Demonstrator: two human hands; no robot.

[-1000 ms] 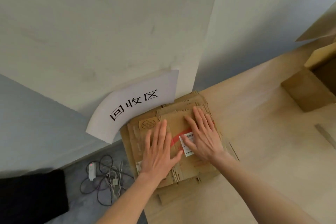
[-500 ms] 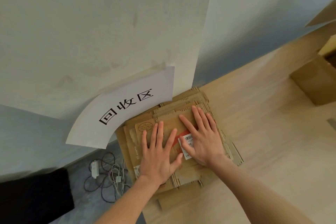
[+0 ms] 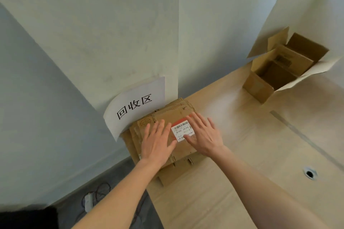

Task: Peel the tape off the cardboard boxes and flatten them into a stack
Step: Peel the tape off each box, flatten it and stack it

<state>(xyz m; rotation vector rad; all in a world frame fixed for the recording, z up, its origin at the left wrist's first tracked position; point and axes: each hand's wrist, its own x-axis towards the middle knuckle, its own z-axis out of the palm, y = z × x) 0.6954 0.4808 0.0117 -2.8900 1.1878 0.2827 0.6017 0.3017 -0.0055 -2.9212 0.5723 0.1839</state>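
I am looking down at a pale wooden surface (image 3: 242, 154) set against smooth off-white walls. My left hand (image 3: 158, 143) is lying flat with fingers spread on the stack of flattened boxes (image 3: 184, 150), and my right hand (image 3: 203, 135) is pressing flat beside it, fingers splayed, its thumb touching the white label (image 3: 181, 130) with a barcode and red edge. The stack is sitting at the surface's corner: brown corrugated sheets with notched edges. A curled paper sign (image 3: 134, 106) is hanging just behind it. Well apart, an open cardboard box (image 3: 260, 87) is standing, flaps up.
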